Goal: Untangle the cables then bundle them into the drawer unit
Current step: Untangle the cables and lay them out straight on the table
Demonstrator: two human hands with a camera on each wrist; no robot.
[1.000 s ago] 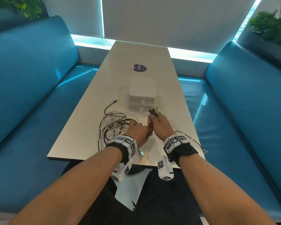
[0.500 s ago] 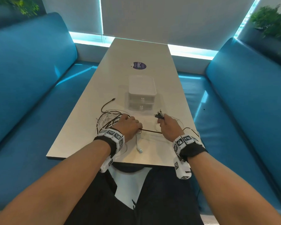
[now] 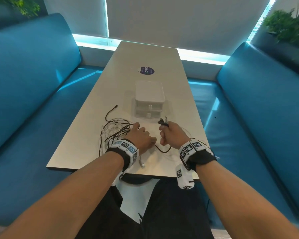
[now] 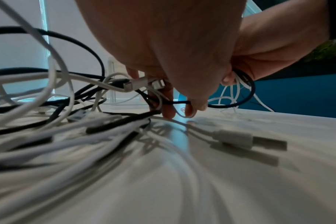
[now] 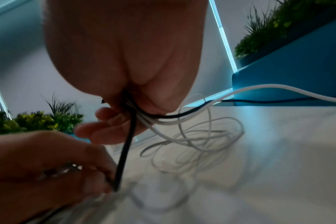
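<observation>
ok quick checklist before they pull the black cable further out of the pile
1. Right hand has a firm grip on the connector ends: ok, plugs stick out above its curled fingers.
2. Left hand pinches the black cable: ok, the right wrist view shows the cable running into its fingertips.
3. Slack between the hands: ok, the cable sags in a loop.
4. Black cable free of the tangled pile: not ok, black and white strands cross there.
5. Loose white USB plug safe near the table edge: cannot tell.
6. Drawer unit ready to receive: not ok, both drawers closed.
</observation>
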